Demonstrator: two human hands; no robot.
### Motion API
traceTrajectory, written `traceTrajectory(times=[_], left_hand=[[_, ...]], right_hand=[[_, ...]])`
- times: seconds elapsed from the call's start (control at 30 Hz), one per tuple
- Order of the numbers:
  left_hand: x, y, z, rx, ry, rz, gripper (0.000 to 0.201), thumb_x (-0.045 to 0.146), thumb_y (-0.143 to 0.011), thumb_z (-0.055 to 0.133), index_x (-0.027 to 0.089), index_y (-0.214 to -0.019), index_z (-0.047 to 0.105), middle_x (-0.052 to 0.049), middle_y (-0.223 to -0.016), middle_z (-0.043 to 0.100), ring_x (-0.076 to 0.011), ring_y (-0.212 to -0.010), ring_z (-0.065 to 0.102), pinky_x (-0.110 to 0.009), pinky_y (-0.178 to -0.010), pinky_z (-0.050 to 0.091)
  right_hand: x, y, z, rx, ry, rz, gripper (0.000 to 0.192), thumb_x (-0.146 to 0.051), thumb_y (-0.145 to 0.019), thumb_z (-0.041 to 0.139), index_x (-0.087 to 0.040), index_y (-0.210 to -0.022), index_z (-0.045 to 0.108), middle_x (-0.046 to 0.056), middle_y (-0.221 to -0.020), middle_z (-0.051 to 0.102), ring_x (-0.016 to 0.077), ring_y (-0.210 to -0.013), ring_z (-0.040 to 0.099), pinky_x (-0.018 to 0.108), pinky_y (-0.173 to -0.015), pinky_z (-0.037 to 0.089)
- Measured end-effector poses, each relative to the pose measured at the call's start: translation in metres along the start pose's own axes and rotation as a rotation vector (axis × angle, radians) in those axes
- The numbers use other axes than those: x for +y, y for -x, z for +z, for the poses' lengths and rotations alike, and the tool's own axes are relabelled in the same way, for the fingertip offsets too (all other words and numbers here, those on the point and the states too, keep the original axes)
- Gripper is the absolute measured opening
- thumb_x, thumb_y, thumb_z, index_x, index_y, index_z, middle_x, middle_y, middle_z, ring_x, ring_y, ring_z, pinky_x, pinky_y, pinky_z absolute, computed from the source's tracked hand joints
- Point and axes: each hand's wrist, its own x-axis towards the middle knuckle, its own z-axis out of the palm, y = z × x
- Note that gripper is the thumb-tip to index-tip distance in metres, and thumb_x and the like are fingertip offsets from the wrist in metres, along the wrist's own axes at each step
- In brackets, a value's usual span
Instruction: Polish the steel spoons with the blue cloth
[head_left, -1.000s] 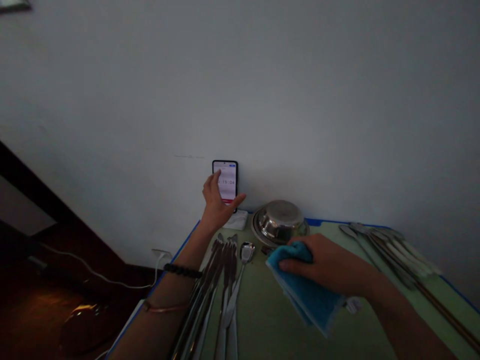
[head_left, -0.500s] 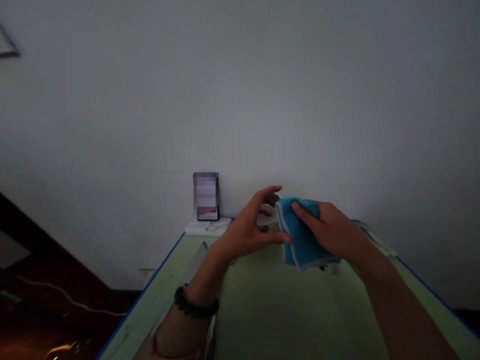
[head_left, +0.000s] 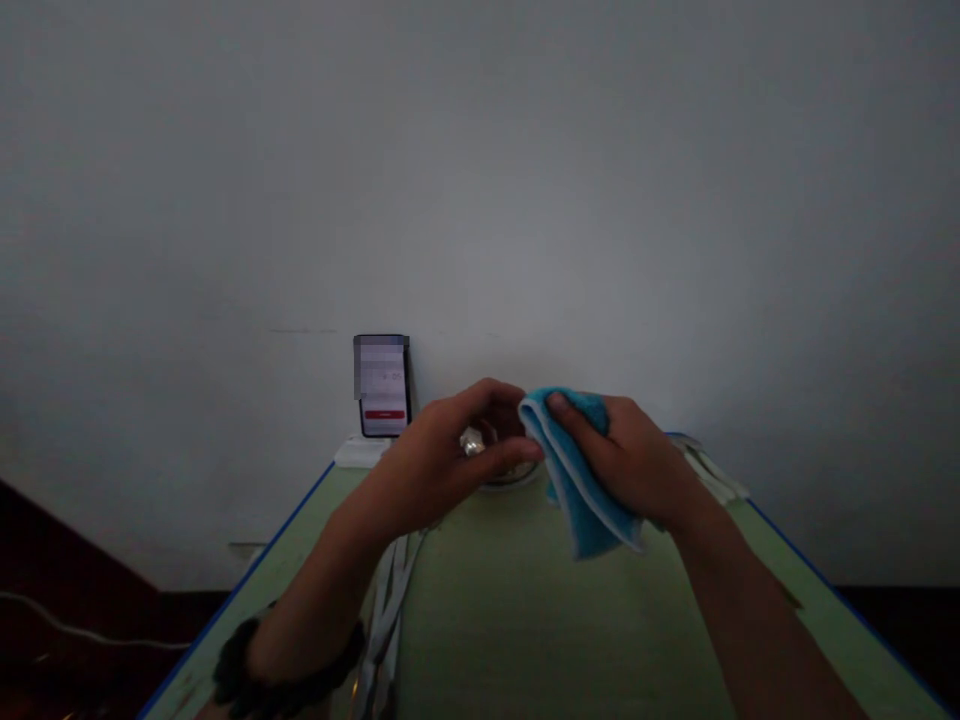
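Observation:
My left hand (head_left: 442, 455) curls over a small steel bowl (head_left: 511, 476) at the far end of the green table (head_left: 510, 620), thumb below and fingers on top; most of the bowl is hidden behind it. My right hand (head_left: 637, 460) grips a folded blue cloth (head_left: 579, 490) right beside the bowl, its corner hanging down. The two hands nearly touch.
A phone (head_left: 383, 386) leans upright against the white wall on a white pad at the table's far left. Several long metal utensils (head_left: 390, 600) lie along the left side, and more cutlery (head_left: 712, 472) lies at the far right. The table has a blue edge.
My left hand left the phone and came right onto the bowl. My right hand lifted the blue cloth up beside it. The view shifted, so the phone sits further left.

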Motion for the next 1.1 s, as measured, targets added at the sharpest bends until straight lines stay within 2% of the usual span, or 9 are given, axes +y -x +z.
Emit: traceTrajectory(times=[0.13,0.27,0.47,0.7,0.77,0.87,0.93,1.0,1.1], left_hand=[[0.002,0.001,-0.004,-0.066,-0.093,-0.051,0.012,0.028,-0.079,0.054,0.018,-0.085,0.054,0.001,-0.074,0.059,-0.0115,-0.069,0.056,-0.021,-0.062,0.044],[-0.001,0.0,-0.003,0.015,-0.16,-0.058,0.006,0.021,-0.078,0.054,0.016,-0.079,0.055,0.001,-0.071,0.058,-0.0105,-0.066,0.054,-0.021,-0.061,0.043],[0.001,-0.001,0.005,0.112,0.091,-0.188,0.012,0.022,-0.076,0.052,0.014,-0.083,0.059,0.001,-0.069,0.059,-0.0089,-0.058,0.054,-0.018,-0.054,0.045],[0.009,-0.004,0.014,0.302,0.239,-0.333,0.013,0.026,-0.073,0.057,0.014,-0.078,0.061,0.002,-0.062,0.061,-0.005,-0.042,0.048,-0.015,-0.039,0.041],[0.008,-0.004,0.011,0.37,0.261,-0.327,0.011,0.025,-0.073,0.058,0.014,-0.075,0.061,0.002,-0.062,0.061,-0.0063,-0.045,0.052,-0.015,-0.041,0.043],[0.004,-0.004,0.002,0.499,0.288,-0.3,0.008,0.022,-0.072,0.06,0.015,-0.07,0.062,0.003,-0.057,0.061,-0.008,-0.048,0.056,-0.016,-0.045,0.047],[0.003,-0.002,-0.006,0.528,0.306,-0.286,0.007,0.022,-0.071,0.061,0.016,-0.069,0.062,0.004,-0.053,0.059,-0.0087,-0.047,0.056,-0.018,-0.046,0.048],[0.004,0.0,-0.013,0.54,0.284,-0.281,0.007,0.024,-0.071,0.062,0.017,-0.07,0.063,0.004,-0.051,0.059,-0.009,-0.046,0.056,-0.019,-0.047,0.049],[0.007,0.004,-0.022,0.596,0.198,-0.273,0.007,0.026,-0.07,0.064,0.018,-0.071,0.065,0.003,-0.053,0.061,-0.0093,-0.048,0.058,-0.019,-0.048,0.049]], right_hand=[[-0.001,-0.001,0.01,0.065,0.003,-0.088,0.041,-0.047,-0.084,0.037,-0.017,-0.062,0.054,-0.002,-0.055,0.055,0.0092,-0.05,0.05,0.021,-0.05,0.036],[-0.004,-0.002,0.017,0.076,-0.024,-0.095,0.042,-0.048,-0.085,0.034,-0.018,-0.063,0.054,-0.002,-0.057,0.055,0.009,-0.051,0.049,0.022,-0.053,0.036],[-0.005,-0.003,0.022,0.104,-0.022,-0.078,0.04,-0.049,-0.086,0.032,-0.018,-0.074,0.056,0.001,-0.065,0.06,0.0125,-0.061,0.055,0.024,-0.058,0.038],[-0.006,-0.003,0.022,0.113,-0.012,-0.103,0.033,-0.044,-0.086,0.035,-0.018,-0.076,0.052,-0.002,-0.058,0.054,0.0103,-0.054,0.05,0.022,-0.054,0.036],[-0.006,-0.001,0.02,0.077,-0.058,-0.113,0.028,-0.042,-0.085,0.039,-0.019,-0.078,0.053,-0.003,-0.061,0.054,0.0095,-0.056,0.05,0.021,-0.055,0.037],[-0.009,0.001,0.016,-0.092,-0.101,-0.156,0.022,-0.04,-0.081,0.049,-0.02,-0.083,0.056,-0.003,-0.07,0.058,0.0093,-0.063,0.052,0.02,-0.059,0.038],[-0.011,0.002,0.012,-0.177,-0.099,-0.183,0.022,-0.041,-0.079,0.051,-0.02,-0.085,0.058,-0.003,-0.074,0.06,0.0095,-0.066,0.053,0.02,-0.06,0.038],[-0.011,0.003,0.008,-0.194,-0.088,-0.185,0.023,-0.041,-0.08,0.05,-0.021,-0.087,0.059,-0.002,-0.075,0.061,0.0097,-0.067,0.054,0.02,-0.061,0.039],[-0.007,0.004,0.0,-0.27,-0.048,-0.116,0.027,-0.044,-0.078,0.051,-0.021,-0.089,0.059,-0.001,-0.075,0.061,0.0113,-0.067,0.055,0.021,-0.058,0.04]])
